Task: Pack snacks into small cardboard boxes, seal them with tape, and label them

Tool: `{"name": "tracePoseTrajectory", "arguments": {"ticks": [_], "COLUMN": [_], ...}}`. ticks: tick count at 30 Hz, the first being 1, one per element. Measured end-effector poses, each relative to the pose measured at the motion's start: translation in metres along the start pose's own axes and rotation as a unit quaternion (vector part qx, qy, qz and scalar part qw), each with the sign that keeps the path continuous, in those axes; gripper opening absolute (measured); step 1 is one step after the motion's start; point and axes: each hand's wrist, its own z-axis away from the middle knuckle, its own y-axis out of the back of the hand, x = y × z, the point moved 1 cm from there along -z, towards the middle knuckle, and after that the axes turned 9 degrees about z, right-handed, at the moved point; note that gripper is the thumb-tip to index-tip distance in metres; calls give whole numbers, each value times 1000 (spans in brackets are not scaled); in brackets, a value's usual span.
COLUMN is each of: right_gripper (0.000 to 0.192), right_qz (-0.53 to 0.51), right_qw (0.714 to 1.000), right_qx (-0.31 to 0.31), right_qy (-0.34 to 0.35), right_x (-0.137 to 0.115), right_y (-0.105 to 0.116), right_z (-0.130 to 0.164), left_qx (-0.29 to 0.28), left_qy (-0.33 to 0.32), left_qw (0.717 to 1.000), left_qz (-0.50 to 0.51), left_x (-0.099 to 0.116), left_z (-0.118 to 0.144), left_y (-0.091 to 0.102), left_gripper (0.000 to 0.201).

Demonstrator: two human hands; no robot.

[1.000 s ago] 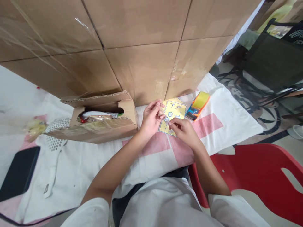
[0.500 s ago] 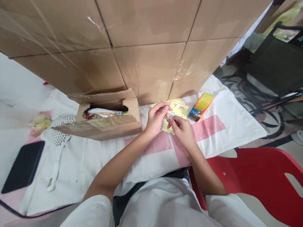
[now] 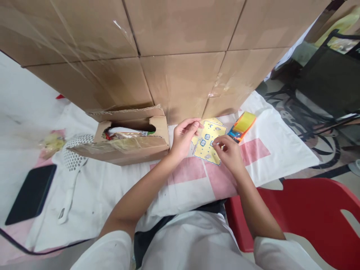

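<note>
Right hand [image 3: 229, 152] now farther right

A wall of taped cardboard boxes [image 3: 174, 48] behind, a red plastic chair [image 3: 306, 213] and black chair [image 3: 329, 78] on patterned floor

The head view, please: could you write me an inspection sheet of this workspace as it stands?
Surface: white cloth with pink blocks.
Job's things: yellow sticker sheet lying flat on the cloth.
Clutter: opened cardboard box, tape dispenser, white slotted spoon, black phone.
Hands: left hand pinches at the sheet's upper-left edge; right hand has its fingertips on the sheet; whether it grips anything cannot be told.
Cables: black cable at the cloth's near edge.
Surroundings: stacked cartons behind, red chair, black chair.
</note>
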Motion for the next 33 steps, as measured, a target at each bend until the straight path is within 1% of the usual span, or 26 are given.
{"name": "tracePoseTrajectory", "arguments": {"ticks": [2,5,8,10,11,13,15,18,20,23,24,26,29,31,32,33], "right_gripper": [23,27,30,32,33,32,30,27,26,6,6,8,16,21,22,23], "right_qz": [-61,-145,-193,-199,-197,-185,-166,-144,-122,-79,-68,-51,0,41,45,35], "right_qw": [998,989,981,979,979,978,973,969,963,942,936,927,915,902,895,893], "right_qx": [14,-10,-30,-31,-37,-74,-121,-147,-169,-225,-236,-242,-224,-210,-209,-208], "right_qy": [-11,7,22,24,31,66,103,136,170,236,253,283,335,374,391,397], "right_x": [-13,-41,-69,-83,-89,-98,-107,-121,-130,-142,-145,-151,-161,-170,-175,-179], "right_y": [10,22,28,29,29,28,26,23,20,16,15,11,3,0,2,6], "right_z": [-4,-15,-29,-36,-39,-40,-39,-37,-37,-40,-41,-41,-35,-27,-23,-20], "left_qx": [-17,-35,-30,-18,-12,-4,9,48,70,90,97,113,127,110,94,81], "left_qy": [0,-3,-11,1,15,40,43,4,-29,-58,-57,-39,10,50,68,82], "left_qw": [999,996,991,986,984,981,979,971,959,945,944,945,944,945,946,947], "left_qz": [-35,-83,-133,-165,-177,-192,-201,-233,-272,-310,-309,-303,-305,-304,-302,-301], "left_x": [5,20,38,49,53,61,68,76,81,88,90,94,103,111,115,119], "left_z": [2,10,27,42,51,70,88,108,117,124,126,129,134,138,139,141], "left_y": [-3,-11,-17,-17,-16,-12,-7,1,5,10,12,15,19,23,27,32], "left_gripper": [26,22,21,28,32,37,34,26,23,21,20,19,19,17,20,28]}}
